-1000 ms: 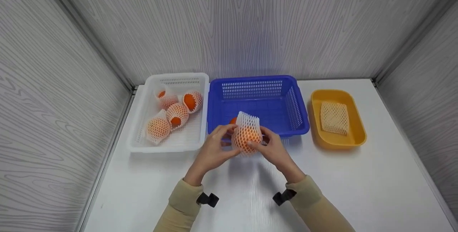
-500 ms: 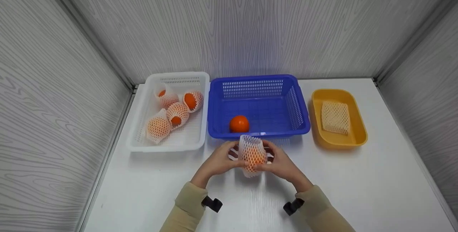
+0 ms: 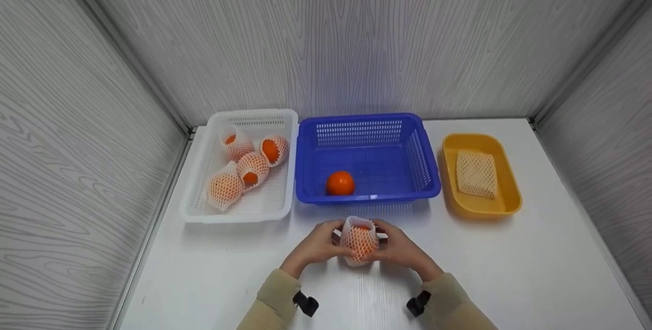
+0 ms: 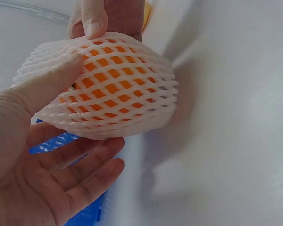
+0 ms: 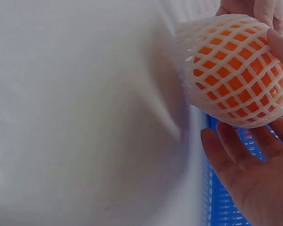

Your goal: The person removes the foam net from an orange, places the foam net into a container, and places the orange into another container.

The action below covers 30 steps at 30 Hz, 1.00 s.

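Observation:
An orange in a white foam net sleeve (image 3: 359,242) is held between both hands in front of the blue basket. My left hand (image 3: 320,244) grips its left side, thumb on the near face and fingers behind and below. On the opposite side my right hand (image 3: 401,246) holds it the same way. The sleeve's upper end stands open, and bare orange peel shows inside it in the head view. Through the mesh (image 4: 111,87) the fruit shows in the left wrist view. The right wrist view shows the netted fruit (image 5: 240,75) above spread fingers.
A bare orange (image 3: 340,183) lies in the blue basket (image 3: 368,199) at its near left. To the left, a white basket (image 3: 237,217) holds several netted oranges (image 3: 225,187). A yellow tray (image 3: 488,212) at the right holds a flat foam net (image 3: 476,173).
Both hands have drawn the netted orange toward the person, away from the blue basket's near rim. The bare orange inside that basket, mostly hidden earlier, is now in full view.

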Each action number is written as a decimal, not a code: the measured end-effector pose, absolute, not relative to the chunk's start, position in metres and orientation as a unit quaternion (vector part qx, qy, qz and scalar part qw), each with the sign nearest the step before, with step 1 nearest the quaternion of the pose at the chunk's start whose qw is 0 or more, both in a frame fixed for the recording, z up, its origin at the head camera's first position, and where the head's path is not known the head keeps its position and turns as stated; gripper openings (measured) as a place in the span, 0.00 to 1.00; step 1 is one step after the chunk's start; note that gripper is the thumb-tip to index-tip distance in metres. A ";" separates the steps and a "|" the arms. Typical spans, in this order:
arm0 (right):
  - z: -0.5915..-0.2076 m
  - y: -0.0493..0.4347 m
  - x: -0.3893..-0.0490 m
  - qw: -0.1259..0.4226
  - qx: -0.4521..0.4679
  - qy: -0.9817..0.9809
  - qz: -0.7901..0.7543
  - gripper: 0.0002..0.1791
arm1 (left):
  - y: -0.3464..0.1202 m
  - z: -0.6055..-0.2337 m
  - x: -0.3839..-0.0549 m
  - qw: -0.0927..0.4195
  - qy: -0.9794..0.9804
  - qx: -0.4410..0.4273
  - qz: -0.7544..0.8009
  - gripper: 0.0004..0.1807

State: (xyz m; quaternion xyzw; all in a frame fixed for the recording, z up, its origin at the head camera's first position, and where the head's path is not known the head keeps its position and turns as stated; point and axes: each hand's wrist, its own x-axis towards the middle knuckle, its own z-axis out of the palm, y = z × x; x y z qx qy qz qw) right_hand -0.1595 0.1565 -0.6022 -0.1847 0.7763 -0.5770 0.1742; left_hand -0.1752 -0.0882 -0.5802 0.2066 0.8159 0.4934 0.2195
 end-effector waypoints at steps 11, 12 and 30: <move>-0.611 0.157 -0.156 0.158 -0.211 0.783 -0.563 0.44 | -0.088 -0.592 -0.171 0.207 0.832 0.219 0.466 0.38; -0.611 0.158 -0.157 0.155 -0.216 0.781 -0.566 0.44 | -0.089 -0.592 -0.171 0.206 0.832 0.222 0.466 0.38; -0.596 0.151 -0.157 0.108 -0.169 0.803 -0.561 0.15 | -0.086 -0.586 -0.174 0.133 0.846 0.249 0.453 0.19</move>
